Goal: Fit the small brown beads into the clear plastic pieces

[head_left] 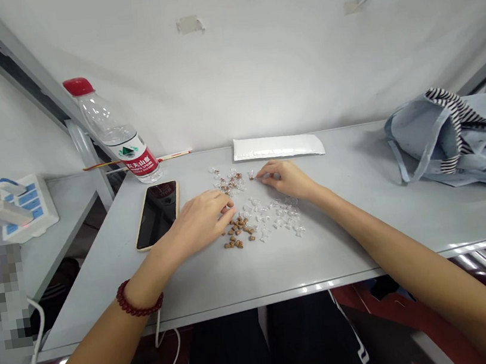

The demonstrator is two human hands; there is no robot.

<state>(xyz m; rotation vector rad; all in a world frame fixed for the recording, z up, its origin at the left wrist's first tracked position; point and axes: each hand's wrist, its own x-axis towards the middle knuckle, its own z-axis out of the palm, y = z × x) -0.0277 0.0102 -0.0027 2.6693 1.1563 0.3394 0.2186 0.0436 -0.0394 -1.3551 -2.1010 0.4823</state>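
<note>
My left hand (200, 218) rests on the grey table (220, 275), fingers curled, its fingertips touching a cluster of small brown pieces (237, 232). My right hand (285, 179) lies farther back, its fingertips pinched on a tiny clear-and-brown piece (252, 175). A scatter of small clear plastic pieces (277, 216) lies between and in front of the hands. A second small pile of mixed clear and brown pieces (228, 182) sits just left of the right hand's fingertips. A dark red bead bracelet (137, 304) circles my left wrist.
A black phone (157, 214) lies left of the hands. A water bottle (116, 133) with a red cap leans at the back left. A white packet (277, 146) lies by the wall. A blue and striped cloth bag (458, 137) sits right. A power strip (24, 206) sits far left.
</note>
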